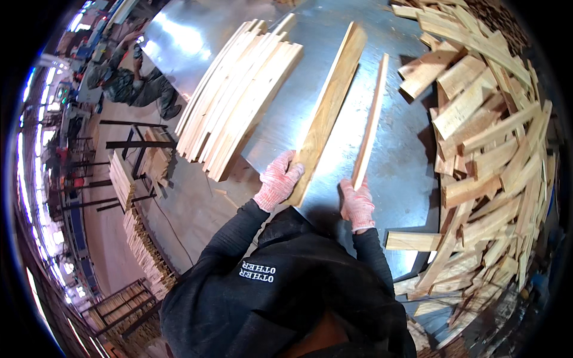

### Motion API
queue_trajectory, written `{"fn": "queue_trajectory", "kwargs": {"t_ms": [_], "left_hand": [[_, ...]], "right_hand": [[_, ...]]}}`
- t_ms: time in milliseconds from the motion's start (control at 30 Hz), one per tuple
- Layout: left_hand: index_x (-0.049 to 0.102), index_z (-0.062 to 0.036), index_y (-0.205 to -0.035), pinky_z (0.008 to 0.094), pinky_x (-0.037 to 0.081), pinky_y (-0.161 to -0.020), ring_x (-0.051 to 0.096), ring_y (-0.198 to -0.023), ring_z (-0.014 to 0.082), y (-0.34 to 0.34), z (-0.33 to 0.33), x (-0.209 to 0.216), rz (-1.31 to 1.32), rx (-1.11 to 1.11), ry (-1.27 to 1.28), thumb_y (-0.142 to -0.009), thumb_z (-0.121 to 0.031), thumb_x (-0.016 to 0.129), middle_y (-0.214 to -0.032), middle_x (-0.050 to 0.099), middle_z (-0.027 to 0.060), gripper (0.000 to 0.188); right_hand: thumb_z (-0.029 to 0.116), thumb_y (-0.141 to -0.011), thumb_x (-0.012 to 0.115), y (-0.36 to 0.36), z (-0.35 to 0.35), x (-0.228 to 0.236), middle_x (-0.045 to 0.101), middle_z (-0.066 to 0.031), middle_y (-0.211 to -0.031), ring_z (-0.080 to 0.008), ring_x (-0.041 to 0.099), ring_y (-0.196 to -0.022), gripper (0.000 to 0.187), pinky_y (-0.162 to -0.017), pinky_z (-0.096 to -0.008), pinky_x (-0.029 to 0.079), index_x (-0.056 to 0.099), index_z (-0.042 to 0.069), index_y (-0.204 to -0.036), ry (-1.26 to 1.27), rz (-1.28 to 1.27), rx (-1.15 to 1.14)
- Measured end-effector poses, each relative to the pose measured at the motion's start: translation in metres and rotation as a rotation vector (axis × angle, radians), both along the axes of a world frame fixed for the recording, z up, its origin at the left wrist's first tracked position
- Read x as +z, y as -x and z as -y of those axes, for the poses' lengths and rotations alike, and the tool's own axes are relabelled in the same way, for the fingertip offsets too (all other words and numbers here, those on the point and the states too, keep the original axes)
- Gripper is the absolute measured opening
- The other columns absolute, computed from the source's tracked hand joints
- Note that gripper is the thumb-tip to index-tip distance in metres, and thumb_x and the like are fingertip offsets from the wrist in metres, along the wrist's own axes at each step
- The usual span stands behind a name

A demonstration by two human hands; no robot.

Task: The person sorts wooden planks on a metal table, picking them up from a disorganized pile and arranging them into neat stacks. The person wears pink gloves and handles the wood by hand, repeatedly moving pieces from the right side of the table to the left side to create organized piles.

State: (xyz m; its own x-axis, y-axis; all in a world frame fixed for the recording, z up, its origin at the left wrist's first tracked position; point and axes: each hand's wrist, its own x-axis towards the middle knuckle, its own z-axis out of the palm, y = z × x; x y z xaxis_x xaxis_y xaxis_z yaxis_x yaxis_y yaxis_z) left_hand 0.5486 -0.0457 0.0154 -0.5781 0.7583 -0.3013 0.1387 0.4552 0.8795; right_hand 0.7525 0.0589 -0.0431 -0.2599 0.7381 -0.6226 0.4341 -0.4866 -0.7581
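Note:
On the grey metal table (268, 128) a wide wooden board (334, 89) lies lengthwise away from me. My left hand (279, 181), in a pinkish-white knit glove, grips its near end, thumb on top. A thinner wooden strip (373, 119) lies to the right of the board, apart from it. The near end of that strip is held in my right hand (357, 206), gloved the same way, with fingers closed round it. Left of the board sits a stack of pale wooden strips (239, 95), laid side by side, their near ends reaching over the table edge.
A large loose heap of wooden boards (477, 149) covers the right side. Dark metal racks (134, 143) stand on the floor to the left, with stacked strips (140, 250) near them. Farther left, another person (134, 83) in dark clothes sits beside machinery.

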Motion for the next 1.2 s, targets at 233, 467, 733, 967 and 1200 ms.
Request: {"fn": "queue_trajectory", "kwargs": {"t_ms": [233, 467, 733, 967, 1200], "left_hand": [[0.062, -0.0037, -0.124, 0.0451, 0.055, -0.082, 0.068, -0.093, 0.0369, 0.165, 0.043, 0.020, -1.227, 0.061, 0.092, -0.092, -0.033, 0.064, -0.107, 0.068, 0.0181, 0.043], [0.056, -0.0035, -0.128, 0.0505, 0.048, -0.093, 0.059, -0.110, 0.0418, 0.201, 0.048, 0.002, -1.232, 0.140, 0.302, -0.090, -0.029, 0.062, -0.120, 0.062, 0.0232, 0.046], [0.027, -0.0017, -0.153, 0.0477, 0.035, -0.113, 0.045, -0.134, 0.0370, -0.017, -0.006, -0.034, -0.631, -0.495, 0.610, -0.082, -0.044, 0.073, -0.149, 0.041, 0.0239, 0.095], [0.046, 0.0017, -0.142, 0.0331, 0.044, -0.103, 0.058, -0.116, 0.0227, -0.015, -0.011, -0.052, 0.408, -0.313, 0.067, -0.090, -0.024, 0.066, -0.127, 0.062, 0.0158, 0.061], [0.066, 0.0011, -0.114, 0.0300, 0.047, -0.094, 0.061, -0.099, 0.0153, -0.055, -0.018, -0.063, 0.408, -0.243, 0.159, -0.094, -0.031, 0.066, -0.106, 0.069, 0.0071, 0.038]], "right_hand": [[0.035, -0.085, 0.071, 0.002, -0.002, -0.002, 0.068, -0.0229, -0.115, -0.0382, 0.066, -0.106, 0.082, -0.091, -0.0423, 0.052, 0.034, 0.009, -0.154, -0.101, 0.269, 0.179], [0.030, -0.090, 0.069, -0.001, -0.001, -0.008, 0.069, -0.0189, -0.105, -0.0305, 0.068, -0.091, 0.075, -0.081, -0.0378, 0.054, 0.036, -0.001, -0.149, -0.051, 0.075, 0.088], [0.019, -0.093, 0.069, -0.005, 0.005, -0.002, 0.066, -0.0100, -0.096, -0.0190, 0.065, -0.080, 0.040, -0.072, -0.0326, 0.056, 0.054, -0.002, -0.124, 0.190, -0.316, -0.162], [0.033, -0.095, 0.067, -0.006, 0.018, 0.008, 0.067, -0.0123, -0.098, -0.0240, 0.068, -0.089, 0.042, -0.079, -0.0368, 0.057, 0.058, 0.003, -0.123, 0.088, -0.346, -0.036], [0.034, -0.090, 0.070, -0.088, 0.004, 0.053, 0.056, -0.0237, -0.135, -0.0414, 0.053, -0.124, 0.069, -0.109, -0.0484, 0.040, 0.045, 0.003, -0.146, -0.762, 0.544, 0.284]]}}
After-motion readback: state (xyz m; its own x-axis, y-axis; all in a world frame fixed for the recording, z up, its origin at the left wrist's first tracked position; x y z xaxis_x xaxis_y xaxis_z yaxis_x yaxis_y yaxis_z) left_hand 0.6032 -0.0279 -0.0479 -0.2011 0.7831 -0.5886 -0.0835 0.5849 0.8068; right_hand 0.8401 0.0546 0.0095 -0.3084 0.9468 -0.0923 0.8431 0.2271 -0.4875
